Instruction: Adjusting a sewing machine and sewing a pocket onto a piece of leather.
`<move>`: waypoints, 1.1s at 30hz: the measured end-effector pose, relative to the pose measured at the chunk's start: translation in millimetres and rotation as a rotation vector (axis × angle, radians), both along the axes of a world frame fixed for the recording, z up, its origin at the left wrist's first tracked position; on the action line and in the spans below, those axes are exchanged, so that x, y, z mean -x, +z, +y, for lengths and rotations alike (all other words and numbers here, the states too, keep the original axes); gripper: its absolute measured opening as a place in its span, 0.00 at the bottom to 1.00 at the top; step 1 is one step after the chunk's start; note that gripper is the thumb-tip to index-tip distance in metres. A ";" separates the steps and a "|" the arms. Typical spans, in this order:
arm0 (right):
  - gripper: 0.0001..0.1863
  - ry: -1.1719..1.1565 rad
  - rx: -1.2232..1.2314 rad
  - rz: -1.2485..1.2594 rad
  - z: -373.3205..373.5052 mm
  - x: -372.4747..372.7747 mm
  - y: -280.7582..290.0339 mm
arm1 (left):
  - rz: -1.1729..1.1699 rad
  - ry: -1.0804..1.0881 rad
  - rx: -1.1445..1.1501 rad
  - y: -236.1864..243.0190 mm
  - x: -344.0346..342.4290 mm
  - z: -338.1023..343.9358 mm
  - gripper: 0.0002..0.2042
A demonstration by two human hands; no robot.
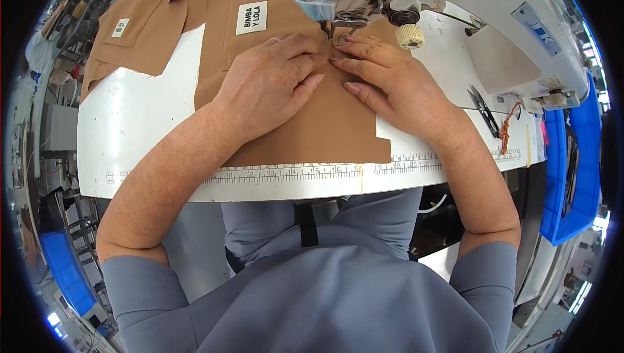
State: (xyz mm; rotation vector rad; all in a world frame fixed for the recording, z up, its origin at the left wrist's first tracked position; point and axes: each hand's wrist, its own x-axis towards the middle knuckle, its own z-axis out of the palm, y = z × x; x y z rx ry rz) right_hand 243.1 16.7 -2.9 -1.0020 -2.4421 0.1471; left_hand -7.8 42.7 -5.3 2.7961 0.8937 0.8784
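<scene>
Brown fabric lies over the sewing table, passing under the presser foot of a white sewing machine. My left hand rests on it left of the needle, fingers bent and thumb apart, wearing a ring. From the right, my right hand presses on the fabric with its fingers spread. The fingertips of both hands nearly meet just in front of the needle. A patch-like panel with a white label shows beyond my left hand. What lies under my fingertips is hidden.
Another brown piece with a small label lies at the far left. Black thread snips and a tangled orange cord are on the right. A ruler strip follows the table's front edge. Blue bins stand beyond the table.
</scene>
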 end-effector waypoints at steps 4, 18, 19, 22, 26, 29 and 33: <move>0.17 -0.035 -0.012 0.004 -0.2 -2.0 0.6 | -0.005 0.022 0.010 -0.2 -2.4 -1.2 0.11; 0.13 -0.586 -0.547 0.321 -51.1 -144.9 105.5 | 0.046 0.001 0.134 3.7 0.9 11.4 0.16; 0.15 -0.689 -0.645 0.229 -51.1 -194.1 123.1 | 0.044 0.005 0.132 3.9 -0.4 12.0 0.16; 0.19 -0.971 -0.594 0.428 -31.3 -321.9 129.0 | 0.059 0.023 0.138 4.7 -0.4 11.7 0.16; 0.26 -1.134 -0.418 0.390 -20.4 -572.9 209.1 | -0.025 -0.022 0.149 -4.4 3.0 15.3 0.16; 0.29 -1.165 -0.233 0.556 8.4 -567.4 179.8 | 0.003 0.007 0.150 -3.1 3.4 14.8 0.16; 0.32 -1.199 0.192 1.049 6.1 -558.3 155.5 | 0.026 0.022 0.124 0.1 1.1 15.0 0.16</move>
